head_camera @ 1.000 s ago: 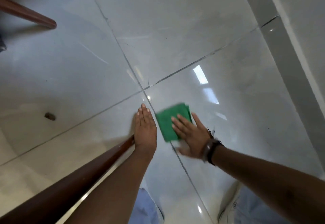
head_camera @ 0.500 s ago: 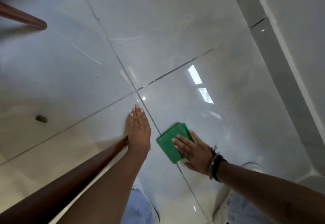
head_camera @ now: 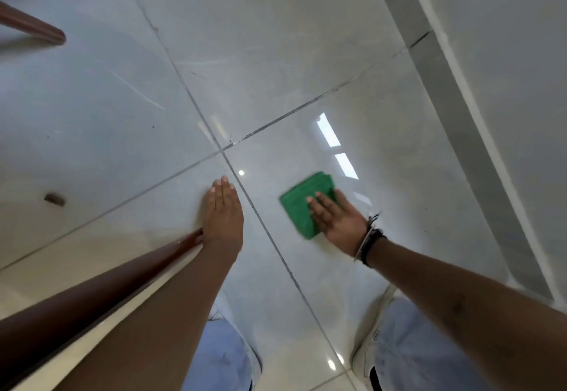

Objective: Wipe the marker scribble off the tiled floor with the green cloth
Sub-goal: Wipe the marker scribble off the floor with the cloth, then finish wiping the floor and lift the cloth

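Observation:
A folded green cloth point(head_camera: 299, 206) lies flat on the glossy grey tiled floor point(head_camera: 306, 52), on the tile right of the grout line. My right hand point(head_camera: 337, 221) presses down on the cloth's near right part with the fingers spread over it. My left hand point(head_camera: 223, 215) rests flat on the floor, fingers together, just left of the grout line, holding nothing. No marker scribble shows around the cloth; anything under it is hidden. A few faint thin scratches point(head_camera: 196, 74) show near the grout lines farther off.
A brown wooden leg point(head_camera: 76, 307) slants in from the lower left and ends beside my left wrist. Another wooden leg point(head_camera: 33, 26) stands at the far left. A small dark object point(head_camera: 55, 198) lies on the left tile. A grey skirting and wall point(head_camera: 454, 114) run along the right.
My right hand has slid the green cloth from the grout line to the right, onto the right-hand tile. The left hand has stayed planted on the floor.

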Motion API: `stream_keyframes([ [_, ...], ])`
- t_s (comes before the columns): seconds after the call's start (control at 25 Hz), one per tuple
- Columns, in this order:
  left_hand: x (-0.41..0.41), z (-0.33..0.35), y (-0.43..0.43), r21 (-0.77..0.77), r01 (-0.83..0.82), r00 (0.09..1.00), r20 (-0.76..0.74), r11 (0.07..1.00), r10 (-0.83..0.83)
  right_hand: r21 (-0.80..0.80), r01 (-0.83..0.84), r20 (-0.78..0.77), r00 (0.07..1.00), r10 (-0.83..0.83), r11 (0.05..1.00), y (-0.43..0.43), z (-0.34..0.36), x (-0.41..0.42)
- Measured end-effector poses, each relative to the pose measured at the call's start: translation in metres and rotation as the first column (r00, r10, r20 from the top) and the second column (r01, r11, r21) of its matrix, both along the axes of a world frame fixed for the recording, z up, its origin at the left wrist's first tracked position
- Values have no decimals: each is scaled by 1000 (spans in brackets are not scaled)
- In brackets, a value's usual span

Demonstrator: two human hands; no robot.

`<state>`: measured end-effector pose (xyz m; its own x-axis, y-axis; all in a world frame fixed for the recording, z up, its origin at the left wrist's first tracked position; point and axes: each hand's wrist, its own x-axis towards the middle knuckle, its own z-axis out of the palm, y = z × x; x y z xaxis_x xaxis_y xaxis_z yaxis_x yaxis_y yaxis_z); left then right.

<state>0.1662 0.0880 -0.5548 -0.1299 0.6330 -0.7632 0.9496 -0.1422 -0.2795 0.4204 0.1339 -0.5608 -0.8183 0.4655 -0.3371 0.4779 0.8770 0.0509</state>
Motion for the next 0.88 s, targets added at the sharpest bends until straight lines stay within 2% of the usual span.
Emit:
stream_keyframes([
  [0.08,3,17,-1,-1,-70,994,82,998,70,31,210,89,973,-212,977,23,5,17],
  [0.12,6,31,-3,-14,-184,968,170,983,184,-20,373,184,914,-363,928,34,13,23],
  [0.16,12,48,-3,-42,-350,894,286,936,346,-94,583,294,791,-537,807,42,28,26],
  [0.2,19,69,-3,-100,-541,745,404,835,531,-179,802,328,594,-734,569,46,48,27],
  [0.24,28,90,-1,-197,-706,531,488,681,692,-316,926,343,314,-885,206,47,70,26],
  [0.28,37,117,1,-295,-815,293,534,499,793,-481,855,390,8,-921,-196,46,96,23],
  [0.32,46,148,3,-378,-870,65,548,317,834,-610,639,441,-217,-871,-468,45,130,16],
  [0.36,53,183,5,-452,-880,-142,539,143,830,-689,433,491,-310,-814,-581,42,171,6],
  [0.4,56,221,8,-532,-847,-326,522,2,788,-733,275,548,-303,-780,-622,39,218,-7],
  [0.44,57,258,11,-632,-770,-488,492,-90,721,-758,140,596,-247,-764,-637,36,263,-18],
  [0.52,46,336,13,-813,-565,-725,409,-139,554,-747,-114,665,-116,-738,-655,33,359,-40],
  [0.56,34,372,13,-848,-514,-783,403,-127,473,-727,-205,675,-35,-737,-655,33,398,-48],
  [0.64,4,439,8,-806,-585,-768,514,-91,382,-706,-269,650,122,-750,-655,39,470,-73],
  [0.72,-31,493,-7,-700,-709,-683,649,-90,335,-805,-111,553,221,-804,-584,39,521,-114],
  [0.76,-47,510,-17,-659,-742,-659,683,-125,314,-880,60,469,262,-843,-471,39,536,-139],
  [0.84,-80,530,-37,-549,-799,-601,739,-245,306,-931,351,244,405,-881,-97,33,550,-195],
  [0.88,-97,535,-48,-487,-816,-572,759,-313,310,-911,407,151,488,-860,71,25,551,-225],
])
